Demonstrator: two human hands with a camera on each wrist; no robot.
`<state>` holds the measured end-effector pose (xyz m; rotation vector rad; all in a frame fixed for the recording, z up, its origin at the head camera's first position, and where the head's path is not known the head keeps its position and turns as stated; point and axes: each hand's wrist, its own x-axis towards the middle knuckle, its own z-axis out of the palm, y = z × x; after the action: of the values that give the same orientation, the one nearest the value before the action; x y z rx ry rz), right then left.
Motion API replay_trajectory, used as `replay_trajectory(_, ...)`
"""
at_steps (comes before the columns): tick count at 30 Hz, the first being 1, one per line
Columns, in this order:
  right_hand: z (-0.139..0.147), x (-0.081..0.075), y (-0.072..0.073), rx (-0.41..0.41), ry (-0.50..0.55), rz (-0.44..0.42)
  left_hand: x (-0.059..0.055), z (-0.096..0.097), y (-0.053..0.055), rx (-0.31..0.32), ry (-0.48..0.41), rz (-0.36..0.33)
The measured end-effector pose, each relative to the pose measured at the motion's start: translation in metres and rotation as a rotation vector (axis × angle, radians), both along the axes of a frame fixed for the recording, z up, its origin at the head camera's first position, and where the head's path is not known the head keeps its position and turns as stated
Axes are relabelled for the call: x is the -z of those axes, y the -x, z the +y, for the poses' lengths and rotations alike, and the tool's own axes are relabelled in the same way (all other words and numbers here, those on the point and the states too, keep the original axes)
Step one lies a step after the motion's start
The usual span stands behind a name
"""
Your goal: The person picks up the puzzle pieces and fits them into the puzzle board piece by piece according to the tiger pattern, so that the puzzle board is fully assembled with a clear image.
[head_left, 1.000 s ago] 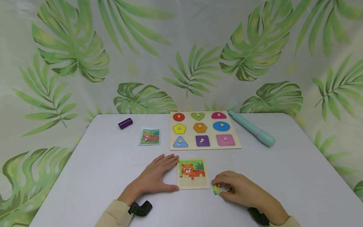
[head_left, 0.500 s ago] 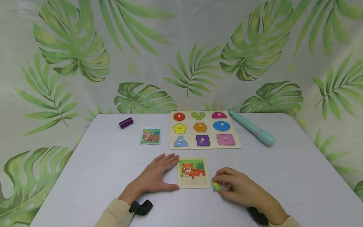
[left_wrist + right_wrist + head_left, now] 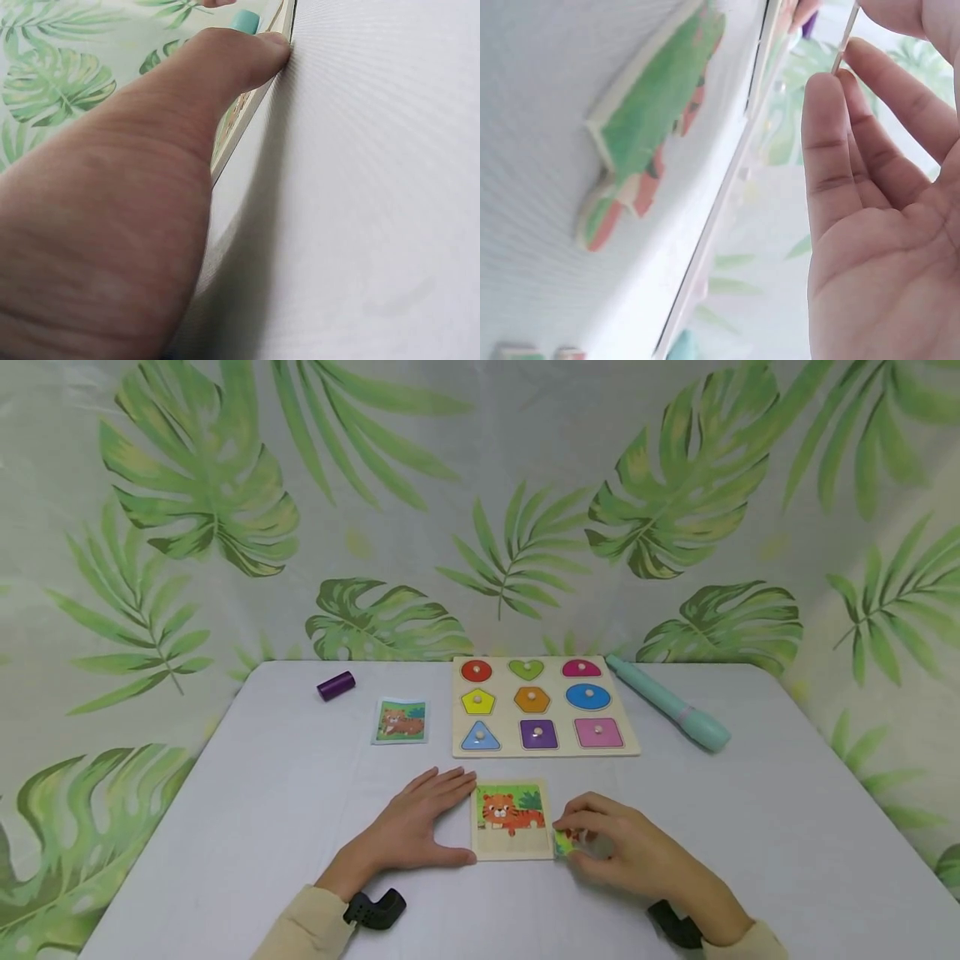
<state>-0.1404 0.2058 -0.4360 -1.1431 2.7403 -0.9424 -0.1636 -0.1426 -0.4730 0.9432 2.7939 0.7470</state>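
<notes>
In the head view, a square wooden tiger puzzle [image 3: 512, 810] lies in front of me, its upper part filled with a picture and its lower strip bare wood. My left hand [image 3: 416, 822] rests along its left side, fingers straight and spread, thumb touching the lower-left corner. Just right of the board, my right hand [image 3: 626, 843] pinches a green-and-red puzzle piece [image 3: 562, 845] between thumb and fingertips. The right wrist view shows that thin piece [image 3: 847, 34] edge-on. Another green-and-red puzzle piece [image 3: 649, 120] lies on the table there.
Behind the puzzle lies a wooden shape board [image 3: 546, 706] with several knobbed colored shapes. A tiger picture card [image 3: 401, 721] and a purple cylinder [image 3: 336, 686] are to its left. At its right lies a mint-green microphone-shaped object [image 3: 667, 703]. Parts of more pieces [image 3: 521, 352] show in the right wrist view.
My right hand has moved slightly left and away from me, bringing the puzzle piece close to the board's right edge. The left hand stays in place.
</notes>
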Motion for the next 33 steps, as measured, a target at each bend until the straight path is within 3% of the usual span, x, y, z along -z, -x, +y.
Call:
replay_trajectory(4,-0.002,-0.004,0.001,-0.002,-0.016,0.0,0.002,0.0,-0.001,-0.001,0.005,0.001)
replay_trajectory(16,-0.014,-0.02,0.011,-0.054,-0.026,0.115,0.0,0.0,0.0,0.0,0.009,0.004)
replay_trajectory(33,-0.036,-0.036,0.017,-0.077,-0.065,0.11,0.0,0.001,0.001,-0.006,0.021,0.02)
